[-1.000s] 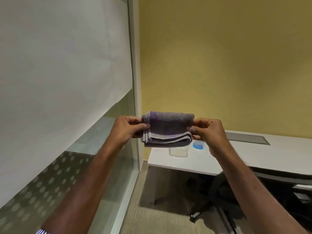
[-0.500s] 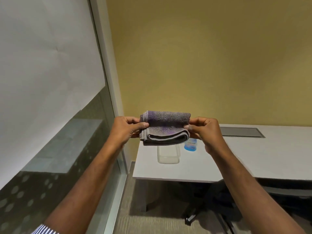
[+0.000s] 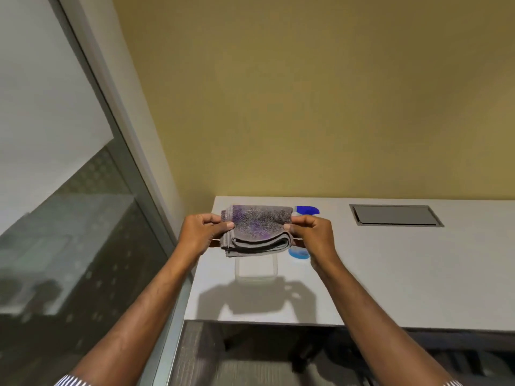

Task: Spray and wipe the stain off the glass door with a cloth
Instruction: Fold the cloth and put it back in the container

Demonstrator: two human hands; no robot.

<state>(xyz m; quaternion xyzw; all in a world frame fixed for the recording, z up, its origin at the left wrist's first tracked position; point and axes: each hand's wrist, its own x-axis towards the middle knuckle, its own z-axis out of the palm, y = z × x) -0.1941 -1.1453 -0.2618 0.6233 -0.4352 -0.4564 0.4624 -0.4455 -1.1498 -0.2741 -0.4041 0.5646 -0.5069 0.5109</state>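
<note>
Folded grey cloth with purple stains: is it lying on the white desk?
No, both hands, left and right, hold the cloth above the desk.

cloth (image 3: 257,228): nubbly grey terry, purple-stained
desk (image 3: 404,260): smooth matt white
tub (image 3: 256,270): clear plastic
door (image 3: 69,232): glossy glass, part frosted
</note>
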